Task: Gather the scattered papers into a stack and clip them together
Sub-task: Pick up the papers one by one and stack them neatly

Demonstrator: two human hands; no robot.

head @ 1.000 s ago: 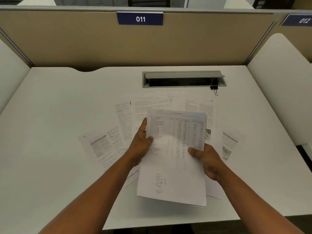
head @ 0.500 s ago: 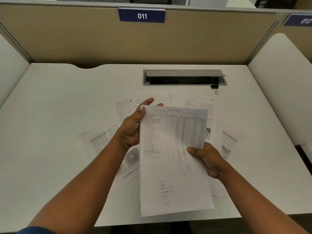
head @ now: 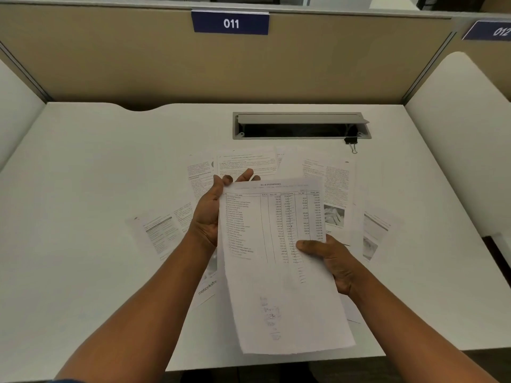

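White paper is what I log first: a printed table sheet, columns of figures on its upper part and faint handwriting near its lower edge, is held up above the counter, tilted slightly with its lower right corner nearest the camera. My right hand pinches it at the right edge, thumb lying across the printed face and fingers hidden behind the sheet. My left hand sits at the sheet's upper left edge; its thumb touches the top left corner and its fingertips show above the top edge, fairly straight, though I cannot tell how firmly they bear on the back. Beneath and around the held sheet the scattered papers lie flat on the counter, overlapping one another: two text pages beyond the left hand, one page out to the left, a page with a photograph to the right, another further right, and a page with large lettering partly showing under the left forearm. A black binder clip rests on the counter well apart from the held sheet, touching the front right corner of the grey cable hatch, whose lid stands open. Beyond it a beige partition carries a blue plate reading 011.
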